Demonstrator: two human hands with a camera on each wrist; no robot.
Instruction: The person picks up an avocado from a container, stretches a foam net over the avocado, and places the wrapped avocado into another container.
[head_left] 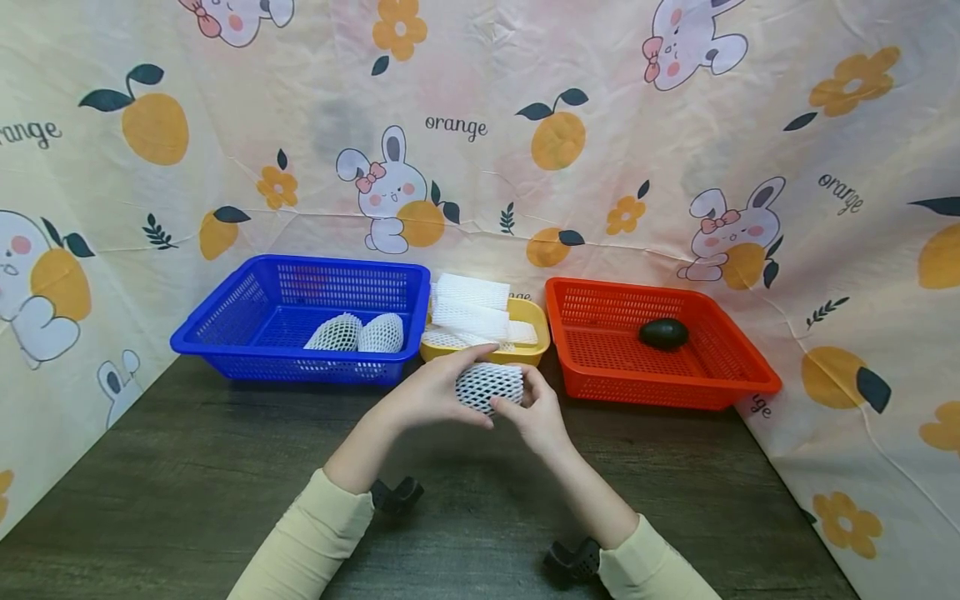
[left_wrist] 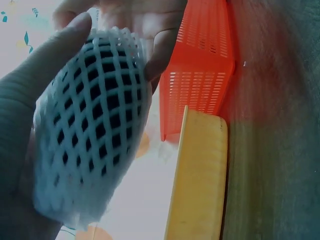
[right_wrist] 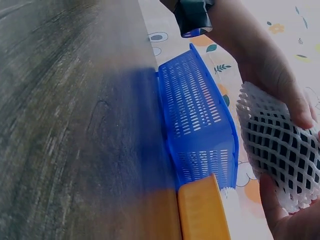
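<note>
Over the table, in front of the yellow basket, both hands hold a dark avocado in a white foam net sleeve (head_left: 489,387). My left hand (head_left: 429,393) grips its left end, thumb and fingers spread around it. At its right end my right hand (head_left: 542,419) pinches the sleeve between thumb and fingers. In the left wrist view, dark skin shows through the mesh of the foam net sleeve (left_wrist: 100,120). The right wrist view shows the sleeve (right_wrist: 277,145) between both hands. An unwrapped avocado (head_left: 663,334) lies in the red basket (head_left: 645,388).
At the left stands a blue basket (head_left: 300,367) holding two net-wrapped pieces (head_left: 381,333). Behind the hands, a yellow basket (head_left: 530,312) holds stacked white foam nets (head_left: 471,308). A dark wooden table (head_left: 225,467) lies underneath, with a patterned cloth (head_left: 480,183) behind.
</note>
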